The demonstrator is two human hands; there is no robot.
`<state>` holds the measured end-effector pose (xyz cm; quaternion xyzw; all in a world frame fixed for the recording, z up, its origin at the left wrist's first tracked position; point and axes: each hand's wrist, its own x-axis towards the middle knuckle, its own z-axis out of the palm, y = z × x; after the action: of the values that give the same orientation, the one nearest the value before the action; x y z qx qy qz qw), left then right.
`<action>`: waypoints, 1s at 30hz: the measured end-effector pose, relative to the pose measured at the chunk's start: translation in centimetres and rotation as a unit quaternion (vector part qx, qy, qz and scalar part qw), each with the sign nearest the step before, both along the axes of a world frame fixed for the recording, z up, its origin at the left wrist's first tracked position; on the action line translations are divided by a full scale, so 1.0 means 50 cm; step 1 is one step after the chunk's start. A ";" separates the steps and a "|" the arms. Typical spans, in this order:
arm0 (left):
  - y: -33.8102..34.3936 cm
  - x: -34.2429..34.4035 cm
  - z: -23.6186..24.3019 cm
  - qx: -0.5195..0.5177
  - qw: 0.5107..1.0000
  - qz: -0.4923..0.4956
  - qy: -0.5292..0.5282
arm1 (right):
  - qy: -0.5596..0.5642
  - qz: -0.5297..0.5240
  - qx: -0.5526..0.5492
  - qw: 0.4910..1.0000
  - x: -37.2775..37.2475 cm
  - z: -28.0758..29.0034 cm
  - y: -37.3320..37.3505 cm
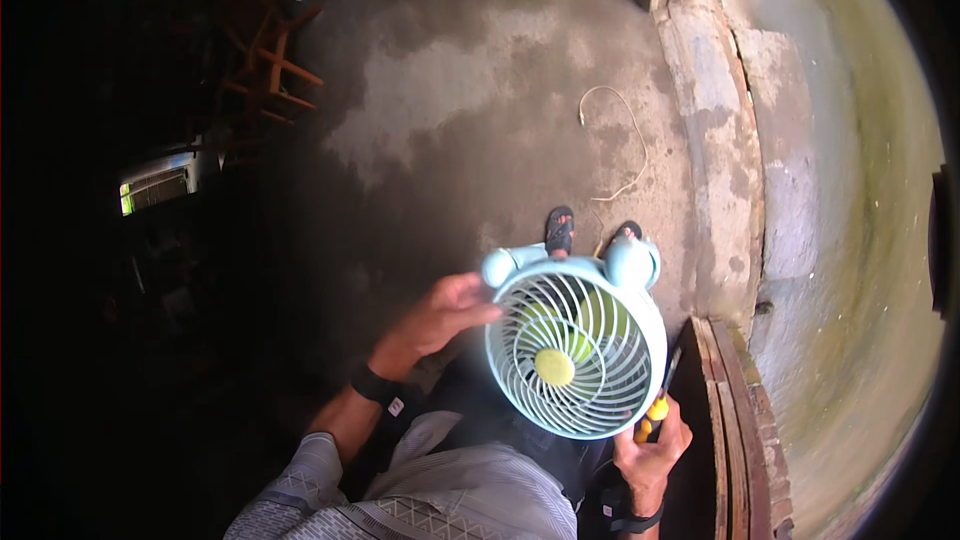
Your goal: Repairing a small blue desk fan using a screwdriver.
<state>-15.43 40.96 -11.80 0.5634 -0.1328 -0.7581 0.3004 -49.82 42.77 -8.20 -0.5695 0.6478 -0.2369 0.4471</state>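
A small light-blue fan [579, 427] with a round slatted grille is in front of my body. Green blades show behind its slats, and a yellow-green cap [554, 367] marks the grille's middle. Two rounded pieces stick out from its far rim. My left hand [452, 315] is at the fan's left rim, fingers apart, the fingertips at the grille's edge; they are slightly blurred. At the lower right rim, my right hand [655, 445] is closed round a screwdriver [656, 410] with a yellow and black handle. Its shaft points away along the fan's side. The right hand also touches the fan's rim.
A pale cable [640, 145] curls across the stained concrete floor [450, 90] beyond my sandalled feet [560, 228]. Wooden furniture [275, 70] stands in the dark far left. Close on the right is a wooden door edge [722, 410], with a raised sill [715, 140] farther on.
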 end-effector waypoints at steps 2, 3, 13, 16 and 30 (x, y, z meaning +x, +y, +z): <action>0.003 0.018 -0.009 0.015 0.999 0.033 0.035 | 0.000 0.002 0.016 1.000 0.020 0.026 -0.030; 0.008 0.028 -0.009 0.016 0.998 0.032 0.043 | -0.004 0.025 0.039 0.999 0.021 0.042 -0.041; 0.024 0.062 -0.005 0.026 0.990 0.079 0.113 | -0.001 0.028 0.005 1.000 0.044 0.085 -0.069; 0.031 0.067 -0.015 0.013 0.986 0.093 0.135 | 0.012 0.030 -0.001 0.999 0.048 0.099 -0.063; -0.016 0.110 0.049 -0.080 0.991 0.041 0.096 | -0.014 -0.017 -0.105 0.994 0.079 0.118 -0.048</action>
<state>-9.95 40.16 -9.37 0.4667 -0.1406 -0.7827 0.3870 -45.89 40.35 -2.32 -0.5992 0.6223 -0.3193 0.3896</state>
